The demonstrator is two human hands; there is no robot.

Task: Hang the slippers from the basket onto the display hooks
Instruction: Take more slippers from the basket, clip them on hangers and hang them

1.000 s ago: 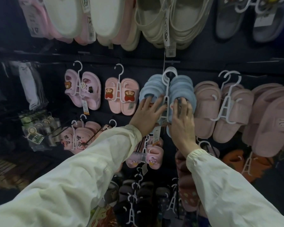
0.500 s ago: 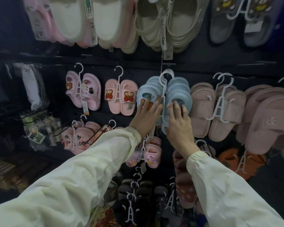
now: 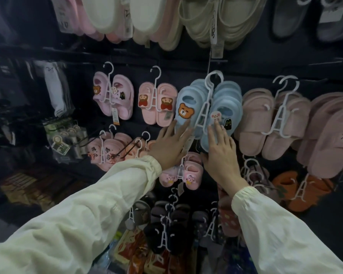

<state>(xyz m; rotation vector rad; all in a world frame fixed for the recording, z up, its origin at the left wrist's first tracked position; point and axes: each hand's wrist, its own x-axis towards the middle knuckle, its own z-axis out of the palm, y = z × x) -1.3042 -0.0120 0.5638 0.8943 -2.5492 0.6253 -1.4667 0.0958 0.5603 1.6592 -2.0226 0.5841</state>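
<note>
Pale blue slippers are wearing a brown bear patch; the pink pair beside them is showing red-bowed bears, and cream sleeves are covering both arms.

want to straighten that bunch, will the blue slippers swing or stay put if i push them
The blue slippers hang from white hanger hooks, so a push would probably swing or twist them. Several pairs crowd one spot, so they may bump and slide on each other. They look like moulded foam: likely light, squashy, not fragile.
</note>
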